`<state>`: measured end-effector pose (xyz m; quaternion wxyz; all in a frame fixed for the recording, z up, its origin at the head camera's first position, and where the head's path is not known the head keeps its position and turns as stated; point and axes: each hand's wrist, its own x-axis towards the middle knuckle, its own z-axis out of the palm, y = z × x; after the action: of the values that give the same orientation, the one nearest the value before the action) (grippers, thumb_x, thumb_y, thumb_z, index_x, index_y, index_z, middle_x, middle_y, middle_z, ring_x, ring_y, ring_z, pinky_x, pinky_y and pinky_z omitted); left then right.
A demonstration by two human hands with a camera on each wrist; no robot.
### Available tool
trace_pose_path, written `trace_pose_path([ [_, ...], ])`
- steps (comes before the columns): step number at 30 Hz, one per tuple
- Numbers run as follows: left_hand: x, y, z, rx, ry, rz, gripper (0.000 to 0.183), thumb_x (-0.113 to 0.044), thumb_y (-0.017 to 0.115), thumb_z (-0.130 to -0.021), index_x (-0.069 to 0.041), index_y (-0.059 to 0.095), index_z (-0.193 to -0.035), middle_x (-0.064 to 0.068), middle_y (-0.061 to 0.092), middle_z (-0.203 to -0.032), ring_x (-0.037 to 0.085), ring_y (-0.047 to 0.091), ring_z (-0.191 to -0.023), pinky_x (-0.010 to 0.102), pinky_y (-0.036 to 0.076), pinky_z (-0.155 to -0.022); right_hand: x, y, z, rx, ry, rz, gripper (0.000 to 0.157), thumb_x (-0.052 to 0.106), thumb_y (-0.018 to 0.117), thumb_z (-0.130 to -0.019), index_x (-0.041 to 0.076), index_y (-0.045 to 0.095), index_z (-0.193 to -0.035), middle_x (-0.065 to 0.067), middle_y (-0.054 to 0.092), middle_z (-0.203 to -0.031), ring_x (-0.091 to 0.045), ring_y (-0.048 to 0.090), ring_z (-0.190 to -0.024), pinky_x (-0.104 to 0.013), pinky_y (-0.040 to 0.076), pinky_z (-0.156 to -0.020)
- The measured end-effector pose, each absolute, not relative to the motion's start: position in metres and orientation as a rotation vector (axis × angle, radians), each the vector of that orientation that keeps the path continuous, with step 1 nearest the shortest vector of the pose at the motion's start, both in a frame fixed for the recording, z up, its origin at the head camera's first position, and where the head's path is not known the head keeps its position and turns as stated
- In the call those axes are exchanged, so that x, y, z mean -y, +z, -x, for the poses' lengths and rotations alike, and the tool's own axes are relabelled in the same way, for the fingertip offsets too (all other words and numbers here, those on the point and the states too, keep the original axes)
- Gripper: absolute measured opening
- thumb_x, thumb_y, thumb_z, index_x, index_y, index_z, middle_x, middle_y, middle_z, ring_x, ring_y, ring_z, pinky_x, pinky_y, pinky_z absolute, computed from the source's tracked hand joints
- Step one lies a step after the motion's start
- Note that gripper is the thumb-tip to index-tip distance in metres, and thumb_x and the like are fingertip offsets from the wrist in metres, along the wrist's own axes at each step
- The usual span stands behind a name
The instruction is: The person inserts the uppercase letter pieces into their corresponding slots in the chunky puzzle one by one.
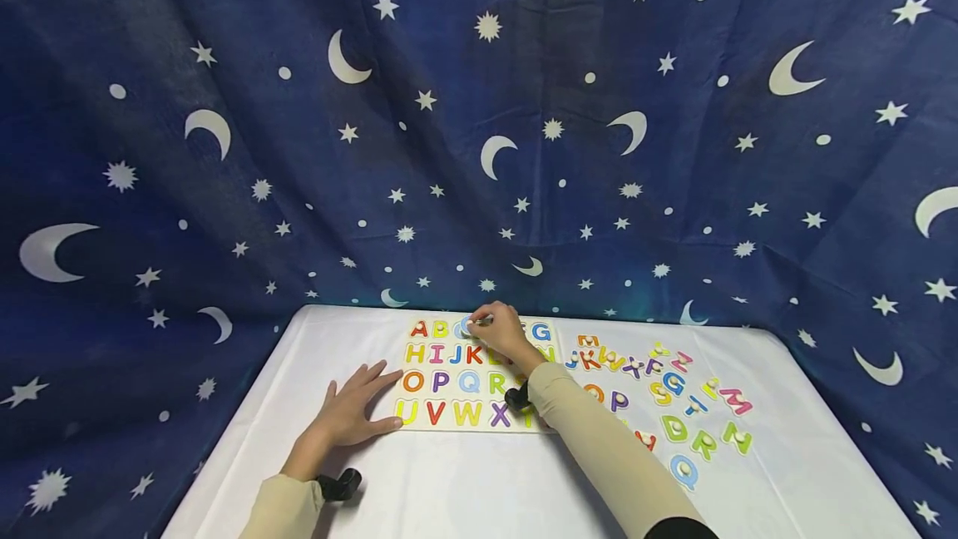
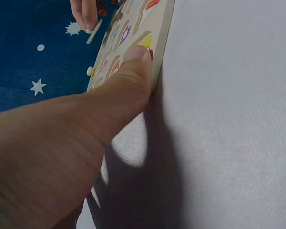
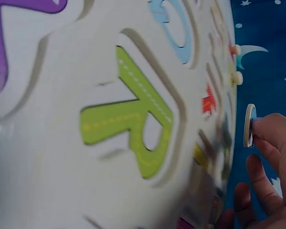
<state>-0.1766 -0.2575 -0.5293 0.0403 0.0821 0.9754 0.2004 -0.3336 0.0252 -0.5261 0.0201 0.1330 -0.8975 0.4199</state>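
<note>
A wooden alphabet puzzle board (image 1: 479, 421) lies on the white table. At its left edge rests my left hand (image 1: 350, 407), fingers spread and thumb on the front corner by the yellow U; the left wrist view shows that thumb (image 2: 128, 76) on the rim. My right hand (image 1: 503, 333) reaches over the board to its top row. Between thumb and fingers it pinches a light-blue letter puzzle piece (image 3: 250, 126), tilted up on edge and overlapping the C spot in the head view. Knobbed letters A (image 1: 420, 329) and B (image 1: 441, 329) sit in the board beside it.
Loose knobbed letters lie scattered right of the board, among them a green D (image 1: 674, 429), a blue Q (image 1: 684, 471), a green N (image 1: 737, 437) and a pink M (image 1: 737, 402). My right forearm (image 1: 599, 447) covers part of the board. A starry blue curtain (image 1: 449, 148) hangs behind the table.
</note>
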Motion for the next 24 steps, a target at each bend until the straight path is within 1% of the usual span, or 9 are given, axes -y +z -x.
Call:
trace_pose_path([
  [3,0.256,-0.529,0.176,-2.980,0.605,-0.259,0.084,-0.058,0.083,-0.077,-0.025,0.055,-0.149,0.014,0.039,-0.163,0.044,0.027,-0.152,0.082,0.011,-0.113,-0.024,-0.531,0.335,2.813,1.270,-0.372,0.004,0.023,0.082,-0.088,0.019,0.080,-0.089,-0.001,0.067,-0.103,-0.026,0.057,-0.107,-0.046,0.048,-0.094],
  [7,0.255,-0.525,0.175,-2.971,0.595,-0.253,0.085,-0.058,0.083,-0.077,-0.025,0.054,-0.150,0.014,0.039,-0.163,0.044,0.027,-0.151,0.082,0.011,-0.113,-0.020,-0.534,0.336,2.828,1.248,-0.345,0.006,0.024,0.083,-0.087,0.019,0.080,-0.088,-0.003,0.066,-0.105,-0.028,0.055,-0.110,-0.047,0.046,-0.097],
  [11,0.255,-0.524,0.174,-2.970,0.589,-0.257,0.085,-0.058,0.083,-0.077,-0.025,0.053,-0.150,0.014,0.039,-0.163,0.045,0.028,-0.151,0.082,0.011,-0.112,-0.015,-0.536,0.336,2.843,1.204,-0.314,0.007,0.023,0.083,-0.086,0.018,0.080,-0.088,-0.003,0.065,-0.105,-0.026,0.052,-0.105,-0.044,0.044,-0.093],
  [15,0.256,-0.525,0.175,-2.966,0.591,-0.255,0.086,-0.059,0.082,-0.077,-0.025,0.053,-0.150,0.014,0.038,-0.163,0.045,0.027,-0.151,0.082,0.011,-0.113,-0.010,-0.536,0.334,2.863,1.160,-0.292,0.007,0.024,0.083,-0.085,0.020,0.080,-0.089,-0.002,0.065,-0.106,-0.023,0.051,-0.100,-0.042,0.044,-0.089],
  [20,0.257,-0.526,0.175,-2.964,0.613,-0.242,0.087,-0.060,0.082,-0.077,-0.025,0.053,-0.150,0.014,0.038,-0.163,0.044,0.026,-0.152,0.081,0.009,-0.114,-0.004,-0.533,0.332,2.883,1.165,-0.323,0.005,0.023,0.082,-0.088,0.019,0.079,-0.090,-0.002,0.065,-0.107,-0.023,0.050,-0.100,-0.044,0.042,-0.092],
  [24,0.258,-0.527,0.176,-2.967,0.623,-0.249,0.086,-0.059,0.082,-0.077,-0.024,0.054,-0.150,0.014,0.037,-0.163,0.045,0.025,-0.152,0.081,0.009,-0.114,-0.002,-0.531,0.332,2.892,1.161,-0.315,0.004,0.021,0.082,-0.088,0.019,0.079,-0.089,-0.003,0.064,-0.105,-0.024,0.050,-0.100,-0.045,0.042,-0.094],
])
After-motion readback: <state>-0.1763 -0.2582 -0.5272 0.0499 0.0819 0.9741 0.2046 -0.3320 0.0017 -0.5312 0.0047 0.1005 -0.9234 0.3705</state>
